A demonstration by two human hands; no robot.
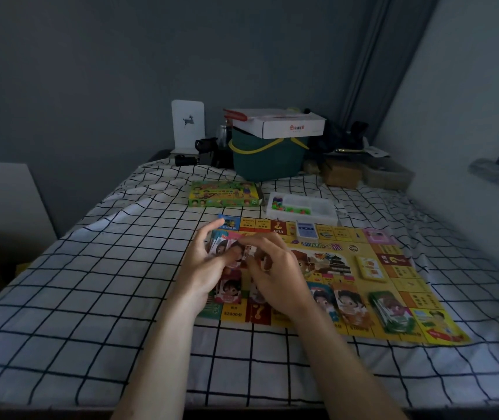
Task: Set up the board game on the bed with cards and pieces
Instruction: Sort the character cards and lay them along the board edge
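Observation:
A yellow game board [393,295] lies flat on the checked bedsheet. My left hand [204,268] holds a small stack of character cards [224,245] over the board's left part. My right hand [275,271] pinches the top card of that stack with curled fingers. Character cards lie face up on the board: one [228,287] under my hands, two [340,301] to the right. A blue card deck [307,230], a yellow deck [371,268] and a green bundle of play money [390,310] rest on the board.
The green game box [224,194] and a white tray of coloured pieces [302,207] sit beyond the board. A dark green basket [268,159] with a white carton on top stands at the bed's head, amid clutter. Walls close in at the right.

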